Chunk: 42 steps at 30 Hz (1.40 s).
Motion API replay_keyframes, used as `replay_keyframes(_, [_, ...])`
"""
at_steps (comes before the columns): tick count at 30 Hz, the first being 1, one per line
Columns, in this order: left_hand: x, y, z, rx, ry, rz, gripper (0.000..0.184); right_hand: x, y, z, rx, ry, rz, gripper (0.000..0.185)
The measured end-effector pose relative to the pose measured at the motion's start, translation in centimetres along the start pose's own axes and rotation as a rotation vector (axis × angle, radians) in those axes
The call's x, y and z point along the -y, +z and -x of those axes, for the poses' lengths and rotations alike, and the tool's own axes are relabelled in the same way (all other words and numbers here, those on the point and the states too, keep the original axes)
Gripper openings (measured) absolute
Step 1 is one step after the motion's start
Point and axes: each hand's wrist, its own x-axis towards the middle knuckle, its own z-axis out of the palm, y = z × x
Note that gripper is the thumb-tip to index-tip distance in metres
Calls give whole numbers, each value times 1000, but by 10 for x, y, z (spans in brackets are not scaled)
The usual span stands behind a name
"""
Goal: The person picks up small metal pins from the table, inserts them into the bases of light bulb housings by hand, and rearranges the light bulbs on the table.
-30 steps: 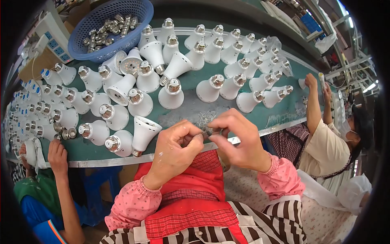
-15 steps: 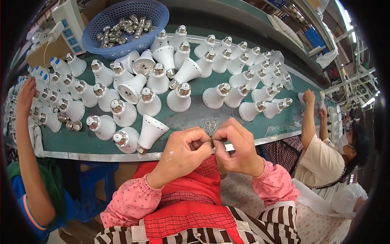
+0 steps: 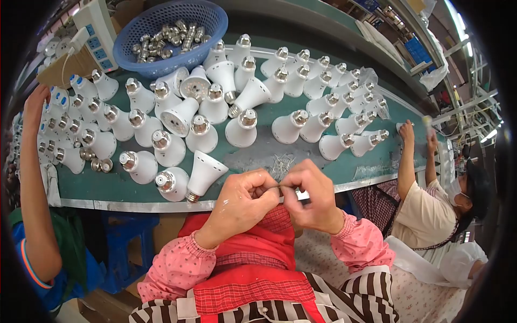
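My left hand [image 3: 245, 202] and my right hand [image 3: 309, 196] meet over the front edge of the table, thumbs and forefingers pinched tip to tip. Whatever is between the fingertips is too small and covered to make out. Just behind them is a loose pile of thin metal pins [image 3: 282, 164]. A white LED bulb [image 3: 205, 173] lies tilted on its metal cap left of my left hand. Beside it, another bulb [image 3: 172, 184] leans with its cap toward me. Many more white bulbs with silver screw caps stand beyond, such as one bulb [image 3: 240, 129] behind the pins.
A blue plastic basket [image 3: 126, 56] of metal screw caps [image 3: 172, 40] stands at the back left, near a power strip [image 3: 96, 35]. Several loose caps [image 3: 101, 165] lie at left. A co-worker's arm [image 3: 36, 177] reaches in from the left; another person [image 3: 431, 210] works at right.
My hands remain pinched together with only slight finger movement. The view has shifted a little. At right, the co-worker's hand holding a tool has shifted; the left co-worker's hand has risen slightly.
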Motion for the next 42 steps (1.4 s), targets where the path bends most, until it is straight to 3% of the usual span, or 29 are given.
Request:
replay_keyframes(3, [-1, -1, -1, -17, 45, -124, 7, -6, 0, -4, 32, -251, 229, 32])
replay_keyframes(6, [-9, -1, -2, -40, 111, -255, 8, -7, -9, -11, 99, -326, 294, 35])
replay_keyframes(9, [-7, -2, -4, -37, 108, -151, 6, -13, -3, -9, -16, -178, 56, 25])
replay_keyframes(12, [-8, 7, -10, -358, 532, -583, 28, -12, -6, -10, -97, 177, -101, 17])
replay_keyframes(13, [-5, 8, -15, -467, 552, -634, 51, -20, -3, -11, -144, 236, -120, 13])
replay_keyframes(17, [-1, 12, -64, -705, 683, -696, 58, -24, -2, -36, -140, 197, -24, 12])
replay_keyframes(20, [11, 0, -84, -662, 530, -753, 55, -32, -5, -50, -83, 241, -49, 11])
replay_keyframes(21, [10, -2, -85, -673, 565, -755, 50, -32, -6, -54, -65, 249, -54, 11])
replay_keyframes(24, [9, -1, -70, -514, 477, -610, 44, -31, -10, -60, -18, 264, -48, 11])
replay_keyframes(25, [14, 0, -70, -527, 614, -612, 42, -32, -10, -61, -6, 254, -31, 12])
replay_keyframes(32, [11, 1, -62, -435, 498, -574, 41, -35, -13, -75, 134, -39, 366, 20])
replay_keyframes(42, [10, 0, -60, -415, 480, -537, 40, -33, -17, -83, 250, -23, 368, 18])
